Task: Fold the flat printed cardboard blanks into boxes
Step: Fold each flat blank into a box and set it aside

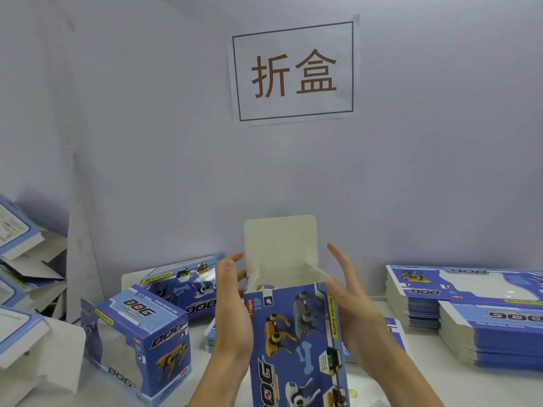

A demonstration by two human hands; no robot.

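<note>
A blue printed box (293,333) with robot-dog pictures stands upright in front of me, its top open and the white lid flap (280,242) sticking straight up. My left hand (232,312) lies flat against the box's left side with straight fingers. My right hand (352,306) is at the right side, fingers spread and slightly bent near the top corner, blurred. Stacks of flat printed blanks (470,312) lie on the table to the right.
Two folded boxes (138,339) (182,283) stand at the left middle. Several more boxes (20,259) are heaped at the far left edge. A smaller pile of blanks (393,327) lies behind my right hand. A white wall with a paper sign (293,71) closes the back.
</note>
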